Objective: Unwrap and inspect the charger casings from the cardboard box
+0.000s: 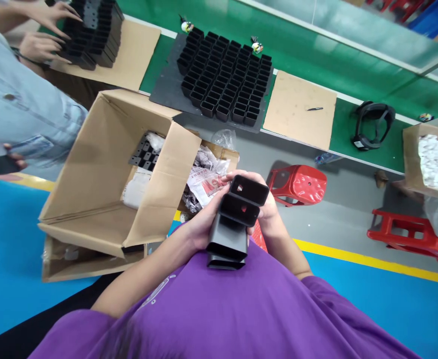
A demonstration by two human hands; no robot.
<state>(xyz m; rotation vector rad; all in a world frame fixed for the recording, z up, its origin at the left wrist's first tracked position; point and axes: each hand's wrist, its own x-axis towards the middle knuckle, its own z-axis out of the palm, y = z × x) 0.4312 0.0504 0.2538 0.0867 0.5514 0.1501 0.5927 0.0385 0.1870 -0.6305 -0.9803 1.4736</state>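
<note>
Purple shirt (248, 304) nearest; black tubes (228, 237) held just in front of it, bunched, open ends at differing angles. Left hand (204, 222) curls around one side, right hand (269, 205) wraps the other; both closed on the bunch. Judgement: even pressure from both palms should stop the smooth walls slipping; fingers are best kept off the rims. Similar upright tubes (222, 75) stand in rows on a dark mat (166, 89) across the table (342, 132), beyond the open carton (102, 169).

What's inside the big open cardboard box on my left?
Inside the cardboard box are dark parts in a checkered pattern and some white material. The right-hand flap covers whatever sits behind it.
</note>
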